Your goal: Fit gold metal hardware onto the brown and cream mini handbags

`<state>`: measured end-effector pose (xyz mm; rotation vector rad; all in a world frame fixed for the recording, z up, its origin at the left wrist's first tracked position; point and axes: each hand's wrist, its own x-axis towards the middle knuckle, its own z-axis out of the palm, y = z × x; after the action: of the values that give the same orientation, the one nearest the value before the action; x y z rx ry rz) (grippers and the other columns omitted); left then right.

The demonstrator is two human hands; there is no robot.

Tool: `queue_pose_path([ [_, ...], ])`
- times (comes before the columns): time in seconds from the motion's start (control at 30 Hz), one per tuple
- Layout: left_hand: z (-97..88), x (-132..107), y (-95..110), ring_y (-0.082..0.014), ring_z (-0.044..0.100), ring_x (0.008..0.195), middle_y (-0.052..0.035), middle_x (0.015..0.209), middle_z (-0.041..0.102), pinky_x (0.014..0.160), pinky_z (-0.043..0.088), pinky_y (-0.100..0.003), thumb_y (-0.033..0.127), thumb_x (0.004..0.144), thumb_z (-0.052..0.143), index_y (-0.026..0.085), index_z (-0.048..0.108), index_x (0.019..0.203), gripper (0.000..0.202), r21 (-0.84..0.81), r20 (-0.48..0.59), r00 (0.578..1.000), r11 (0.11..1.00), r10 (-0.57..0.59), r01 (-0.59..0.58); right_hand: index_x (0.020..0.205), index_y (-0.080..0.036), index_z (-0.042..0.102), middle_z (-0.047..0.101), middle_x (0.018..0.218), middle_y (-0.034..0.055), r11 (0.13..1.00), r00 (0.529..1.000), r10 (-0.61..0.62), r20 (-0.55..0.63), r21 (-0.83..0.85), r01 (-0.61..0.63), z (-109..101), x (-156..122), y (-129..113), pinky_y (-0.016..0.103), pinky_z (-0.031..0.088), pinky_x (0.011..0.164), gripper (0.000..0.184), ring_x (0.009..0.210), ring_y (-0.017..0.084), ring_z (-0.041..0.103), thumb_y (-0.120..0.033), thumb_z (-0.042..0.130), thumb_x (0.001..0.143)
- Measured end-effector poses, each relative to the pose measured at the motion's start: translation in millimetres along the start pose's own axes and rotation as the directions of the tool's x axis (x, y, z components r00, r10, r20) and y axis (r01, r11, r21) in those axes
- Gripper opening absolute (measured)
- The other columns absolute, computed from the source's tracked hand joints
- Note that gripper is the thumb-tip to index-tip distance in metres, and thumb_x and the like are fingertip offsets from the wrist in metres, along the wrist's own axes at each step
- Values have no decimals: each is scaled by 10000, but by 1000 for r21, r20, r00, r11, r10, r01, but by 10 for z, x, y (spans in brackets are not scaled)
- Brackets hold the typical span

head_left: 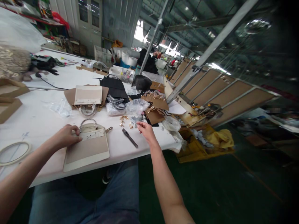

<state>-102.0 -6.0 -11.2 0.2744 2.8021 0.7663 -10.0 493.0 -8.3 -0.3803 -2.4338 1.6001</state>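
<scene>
A beige bag panel [87, 150] with cream edging lies flat near the table's front edge. At its top are a ring-shaped handle [88, 122] and a small strap tab [109, 129]. My left hand [69, 136] is closed on the panel's upper left part, fingers curled at the edge. Farther right, my right hand [145, 130] has thumb and fingers pinched together beside small silvery pieces [136, 119]; whatever is between the fingertips is too small to make out. Gold-coloured hardware [123, 119] is scattered left of that hand. A dark narrow tool [130, 138] lies between my hands.
Behind the panel sits another beige bag piece [88, 95] on brown card. Plastic bags [136, 106] and brown card pieces [156, 107] crowd the back right. A tape roll [14, 153] lies at left. A yellow bin [193, 146] stands beyond the table's right end.
</scene>
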Motion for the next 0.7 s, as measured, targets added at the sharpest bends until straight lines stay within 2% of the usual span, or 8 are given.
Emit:
queue_pose_path([
  [0.1, -74, -51, 98, -335, 709, 1018, -102, 1116, 694, 920, 578, -393, 493, 641, 803, 247, 713, 872, 349, -2, 26, 1000, 1000, -8, 8, 1170, -173, 877, 850, 1033, 81, 976, 982, -93, 164, 210, 57, 402, -161, -329, 271, 631, 736, 405, 872, 200, 781, -469, 871, 893],
  [0.2, -131, -105, 198, -316, 705, 958, -87, 1050, 714, 835, 565, -384, 441, 627, 821, 245, 711, 844, 313, -34, 29, 998, 998, -59, 60, 1117, -177, 856, 851, 1012, 78, 948, 930, -123, 347, 320, 6, 910, -303, -677, 311, 676, 774, 292, 891, 234, 841, -390, 891, 920],
  [0.27, -150, -147, 241, -300, 697, 906, -71, 978, 712, 788, 547, -379, 408, 615, 838, 241, 716, 838, 304, -57, 33, 995, 994, -96, 98, 1078, -183, 848, 847, 979, 61, 964, 895, -135, 426, 266, 19, 1241, -378, -897, 318, 682, 792, 153, 891, 234, 853, -290, 835, 970],
  [0.33, -153, -188, 258, -289, 695, 879, -56, 928, 708, 769, 544, -372, 387, 609, 858, 238, 726, 840, 305, -94, 31, 992, 988, -120, 122, 1042, -201, 873, 853, 998, 45, 978, 883, -202, 425, 135, 159, 1527, -433, -1084, 317, 674, 866, 80, 891, 206, 837, -195, 816, 986],
  [0.4, -139, -217, 247, -287, 702, 885, -53, 925, 718, 766, 552, -364, 380, 603, 879, 236, 737, 843, 314, -143, 16, 992, 982, -125, 126, 1031, -233, 911, 870, 1059, 31, 945, 867, -302, 397, 6, 327, 1760, -463, -1215, 313, 648, 960, 110, 926, 186, 819, -153, 851, 984],
  [0.47, -112, -223, 214, -289, 709, 906, -63, 969, 737, 771, 563, -358, 383, 599, 894, 232, 747, 845, 324, -181, -8, 993, 977, -121, 117, 1046, -253, 931, 888, 1068, 16, 925, 842, -329, 427, -35, 379, 1941, -464, -1274, 301, 623, 984, 126, 957, 186, 818, -153, 885, 985],
  [0.53, -80, -206, 172, -289, 710, 926, -84, 1045, 747, 783, 573, -358, 390, 602, 894, 226, 759, 849, 326, -186, -32, 993, 976, -116, 108, 1058, -246, 936, 896, 1010, 5, 941, 820, -279, 500, -29, 337, 2077, -436, -1266, 285, 611, 946, 126, 953, 191, 827, -151, 892, 988],
  [0.7, -21, -140, 85, -313, 716, 1025, -132, 1201, 701, 883, 596, -379, 387, 625, 870, 223, 794, 880, 312, -128, -50, 994, 988, -93, 86, 1061, -245, 934, 910, 1027, 2, 945, 802, -207, 561, -99, 313, 2244, -361, -1156, 284, 604, 943, 190, 986, 204, 844, -93, 857, 978],
])
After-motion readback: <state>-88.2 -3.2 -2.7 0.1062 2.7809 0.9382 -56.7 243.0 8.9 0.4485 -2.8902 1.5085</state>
